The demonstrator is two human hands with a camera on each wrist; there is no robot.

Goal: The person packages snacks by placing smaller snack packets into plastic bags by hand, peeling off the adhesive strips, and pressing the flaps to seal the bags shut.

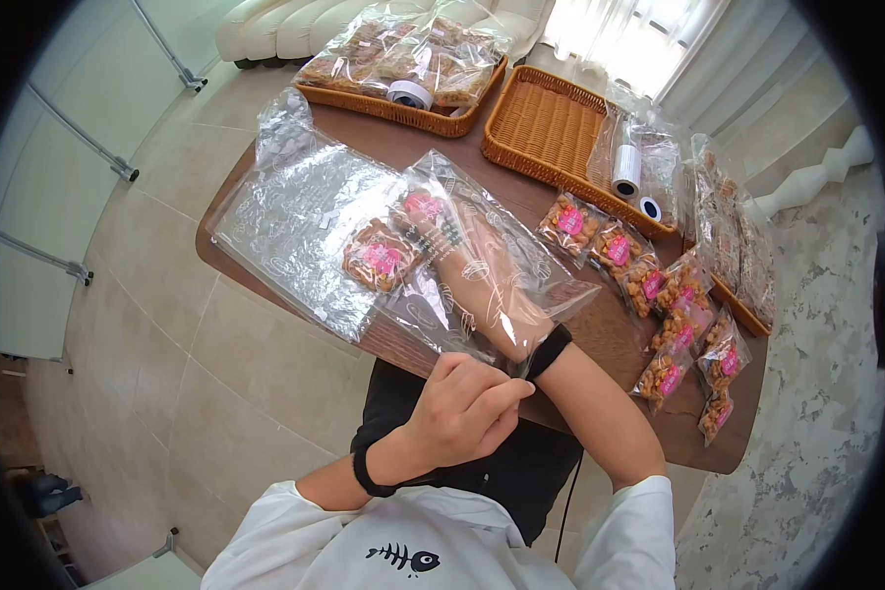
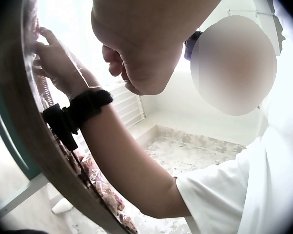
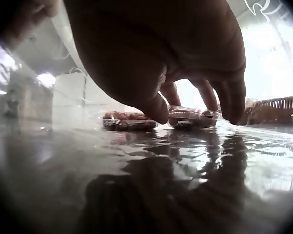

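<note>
A large clear plastic bag (image 1: 295, 211) lies across the table, its mouth towards the person. Inside it the right hand (image 1: 425, 218) (image 3: 185, 53) holds a snack packet with a pink label (image 1: 423, 205) (image 3: 190, 117), thumb on one side and fingers on the other. Beside that hand, a second pink-labelled packet (image 1: 379, 256) (image 3: 129, 121) lies flat in the bag. At the table's front edge, the left hand (image 1: 467, 408) (image 2: 141, 48) pinches the rim of the bag's mouth near the right wrist, its fingers curled.
Several snack packets (image 1: 680, 315) lie on the table's right side. A wicker basket of bagged snacks (image 1: 393, 108) stands at the back left; another basket (image 1: 546, 118) holds a white roll (image 1: 626, 167) and clear bags. More bagged snacks (image 1: 733, 231) stand at the far right.
</note>
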